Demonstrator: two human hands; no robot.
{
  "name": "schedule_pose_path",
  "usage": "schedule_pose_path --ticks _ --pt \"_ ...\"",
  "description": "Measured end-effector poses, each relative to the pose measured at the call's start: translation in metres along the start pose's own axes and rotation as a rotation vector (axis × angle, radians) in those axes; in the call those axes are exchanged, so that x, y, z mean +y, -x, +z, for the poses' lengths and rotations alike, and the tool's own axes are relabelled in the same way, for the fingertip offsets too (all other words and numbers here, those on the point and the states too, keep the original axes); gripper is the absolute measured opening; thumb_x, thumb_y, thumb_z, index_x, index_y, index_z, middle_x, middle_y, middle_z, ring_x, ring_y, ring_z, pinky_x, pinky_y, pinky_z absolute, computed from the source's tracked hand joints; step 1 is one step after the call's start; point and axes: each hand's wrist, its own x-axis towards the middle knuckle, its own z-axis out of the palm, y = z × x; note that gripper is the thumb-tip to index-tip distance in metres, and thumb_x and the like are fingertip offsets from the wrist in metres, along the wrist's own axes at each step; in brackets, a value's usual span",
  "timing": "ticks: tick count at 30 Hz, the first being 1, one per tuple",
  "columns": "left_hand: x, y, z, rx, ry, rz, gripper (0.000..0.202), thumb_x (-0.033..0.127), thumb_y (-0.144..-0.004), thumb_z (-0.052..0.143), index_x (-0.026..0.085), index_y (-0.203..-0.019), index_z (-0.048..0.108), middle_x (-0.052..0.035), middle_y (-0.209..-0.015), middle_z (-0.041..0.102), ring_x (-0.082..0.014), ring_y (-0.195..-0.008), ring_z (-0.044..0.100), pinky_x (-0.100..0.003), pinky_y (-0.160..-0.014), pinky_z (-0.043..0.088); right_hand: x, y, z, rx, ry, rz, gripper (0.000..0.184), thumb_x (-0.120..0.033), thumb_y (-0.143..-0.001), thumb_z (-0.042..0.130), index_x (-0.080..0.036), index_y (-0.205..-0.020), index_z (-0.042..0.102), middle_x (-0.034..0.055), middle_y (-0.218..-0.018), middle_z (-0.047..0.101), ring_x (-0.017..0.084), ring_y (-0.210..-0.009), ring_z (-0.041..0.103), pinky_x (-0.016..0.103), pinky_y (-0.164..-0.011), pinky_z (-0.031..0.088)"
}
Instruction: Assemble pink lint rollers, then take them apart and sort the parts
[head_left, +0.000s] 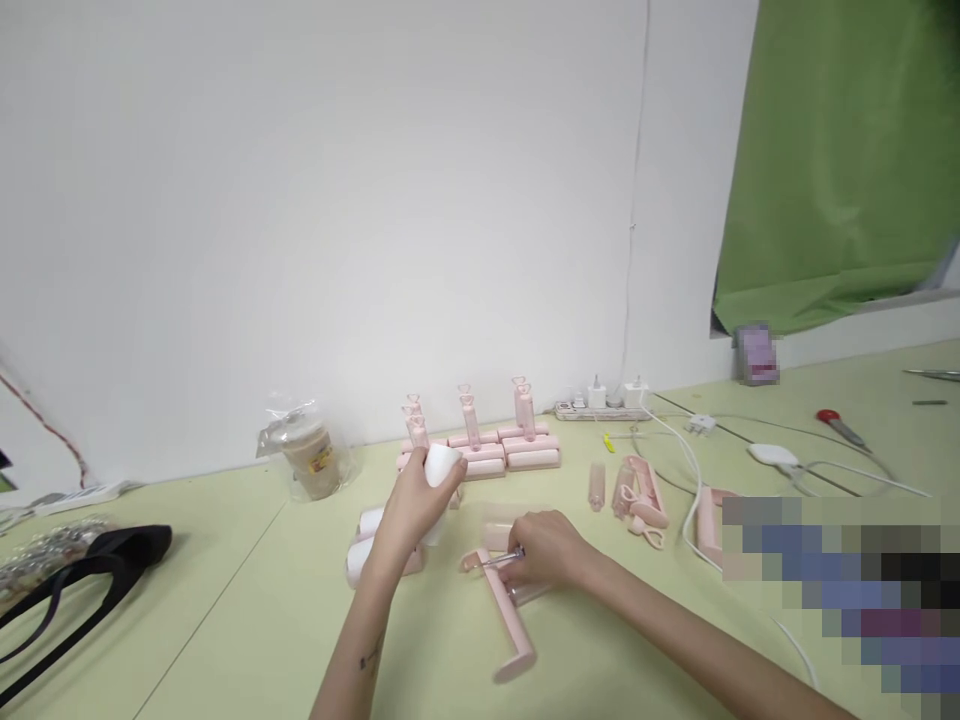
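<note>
My left hand (420,503) is closed around a white roll (442,465), held above the table. Below that forearm lie more white rolls (360,560), partly hidden by it. My right hand (546,550) is closed on a thin metal tool (501,560) whose exact kind I cannot make out. The tool's tip reaches the upper end of a pink C-shaped frame (508,622), which lies on the table beside the hand. A clear pink tube (531,592) shows under the right hand, and a pale pink piece (498,536) lies just behind it.
Pink roller units (531,452) with upright clear tubes (469,422) stand by the wall. To the right are loose pink parts (646,492), a power strip (600,411), white cables (694,470) and red-handled scissors (840,428). A bagged cup (313,460) and black straps (135,548) are left.
</note>
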Motion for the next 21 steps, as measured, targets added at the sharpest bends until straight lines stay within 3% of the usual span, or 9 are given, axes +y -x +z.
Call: schedule_pose_path --ticks 6,9,12,15,19,21 --pt "0.005 -0.001 0.001 0.155 0.164 -0.012 0.042 0.054 -0.07 0.047 0.017 -0.09 0.046 -0.0053 -0.082 0.058 -0.0203 -0.074 0.056 -0.028 -0.061 0.042 -0.001 -0.002 0.001 -0.029 0.104 -0.043 0.028 -0.041 -0.066 0.057 -0.017 -0.057 0.068 0.0104 -0.06 0.068 0.023 -0.057 0.062 0.025 -0.045 0.028" --pt "0.01 -0.002 0.002 0.208 0.305 -0.045 0.043 0.053 -0.067 0.053 0.018 -0.091 0.044 -0.003 -0.078 0.056 -0.0174 -0.066 0.055 -0.026 -0.056 0.042 -0.002 -0.004 0.004 -0.043 0.134 -0.057 0.018 -0.034 -0.059 0.064 -0.016 -0.061 0.069 0.0112 -0.063 0.069 0.024 -0.06 0.063 0.025 -0.047 0.031" --pt "0.013 0.0 0.002 0.128 0.42 -0.123 0.044 0.054 -0.068 0.05 0.019 -0.093 0.043 -0.0003 -0.07 0.053 -0.0147 -0.052 0.051 -0.026 -0.046 0.042 -0.003 -0.006 0.006 -0.05 0.135 -0.075 0.012 -0.024 -0.055 0.067 -0.015 -0.062 0.069 0.0115 -0.065 0.069 0.025 -0.061 0.063 0.025 -0.05 0.034" --pt "0.01 0.0 0.003 0.123 0.432 -0.099 0.047 0.057 -0.071 0.045 0.019 -0.097 0.044 -0.0018 -0.074 0.054 -0.0147 -0.054 0.052 -0.026 -0.047 0.043 0.003 -0.004 0.0 -0.009 0.082 -0.077 0.011 -0.021 -0.06 0.061 -0.017 -0.065 0.07 0.0095 -0.067 0.07 0.023 -0.063 0.063 0.025 -0.051 0.033" --pt "0.002 -0.007 0.012 0.114 0.507 -0.071 0.042 0.054 -0.073 0.042 0.02 -0.098 0.043 -0.0007 -0.073 0.053 -0.014 -0.052 0.052 -0.026 -0.047 0.044 0.02 0.0 -0.018 0.123 -0.063 -0.01 0.021 -0.025 -0.07 0.051 -0.023 -0.082 0.068 0.005 -0.072 0.069 0.02 -0.065 0.062 0.024 -0.051 0.031" --pt "-0.001 -0.012 0.022 0.062 0.545 -0.083 0.037 0.05 -0.073 0.044 0.02 -0.096 0.042 0.0005 -0.07 0.052 -0.0135 -0.049 0.051 -0.026 -0.044 0.044 0.03 -0.001 -0.025 0.177 -0.152 0.029 0.021 -0.028 -0.073 0.049 -0.022 -0.078 0.068 0.0047 -0.068 0.068 0.02 -0.063 0.06 0.023 -0.049 0.03"
